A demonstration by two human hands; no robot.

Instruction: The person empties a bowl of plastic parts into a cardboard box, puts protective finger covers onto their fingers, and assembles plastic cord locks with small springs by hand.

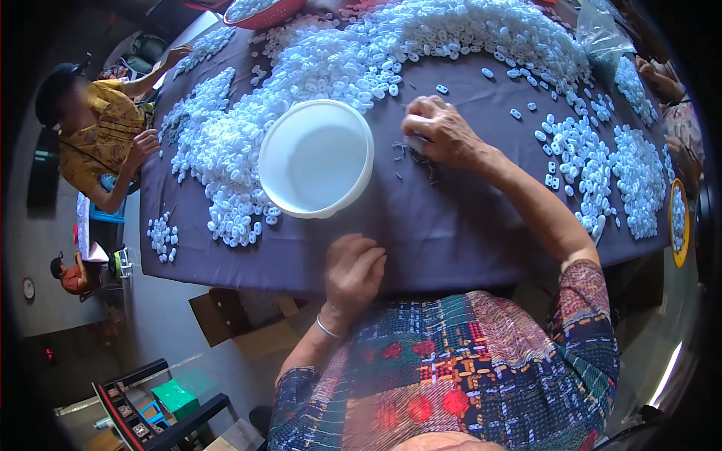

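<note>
My left hand (355, 272) is raised near the front edge of the table, its fingers curled together; what they hold, if anything, is hidden. Out over the cloth, my right hand (444, 134) has its fingers bent down around a small whitish piece (418, 143), mostly covered by them. Beside and under that hand lie several thin dark metal pins or screws (432, 171). A round white plastic bowl (314, 161) stands to the left of my right hand. Behind and left of it spreads a large heap of small white oval plastic pieces (323, 68) with holes.
A dark cloth (481, 225) covers the table. More white pieces (635, 180) lie at the right, near a yellow tray (679, 248). A red basket (267, 15) and a clear plastic bag (602, 37) stand at the back. A person in yellow (101, 135) sits at the left.
</note>
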